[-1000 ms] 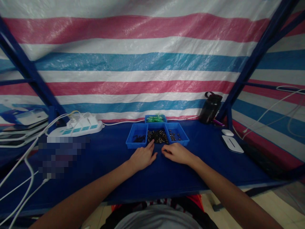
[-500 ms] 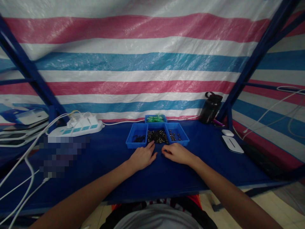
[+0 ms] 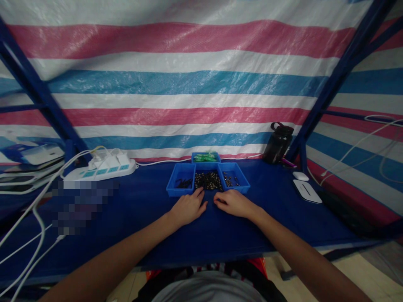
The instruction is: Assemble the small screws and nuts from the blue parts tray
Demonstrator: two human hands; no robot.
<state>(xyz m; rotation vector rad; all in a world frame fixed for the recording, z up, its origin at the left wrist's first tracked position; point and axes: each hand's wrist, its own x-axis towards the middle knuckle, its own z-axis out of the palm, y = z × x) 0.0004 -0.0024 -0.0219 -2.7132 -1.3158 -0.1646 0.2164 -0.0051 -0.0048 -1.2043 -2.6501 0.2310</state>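
Note:
My left hand (image 3: 188, 207) rests at the front edge of the middle blue bin, its fingers apart and the fingertips by the small dark and brass-coloured parts (image 3: 208, 180). To its right my right hand (image 3: 234, 203) lies near the table with fingers curled together; whatever they may hold is too small to make out. The left blue bin (image 3: 172, 181) holds black pieces (image 3: 184, 183). A few small metallic parts (image 3: 228, 180) lie in the right blue bin (image 3: 244, 181). Behind them sits a smaller blue bin (image 3: 206, 154) with green pieces (image 3: 205, 157).
On the left of the blue table (image 3: 132, 209) are a white power strip (image 3: 107, 170), cables and stacked devices (image 3: 28, 176). A dark bottle (image 3: 277, 143), a white case (image 3: 300, 176) and a flat white device (image 3: 307, 191) stand at the right.

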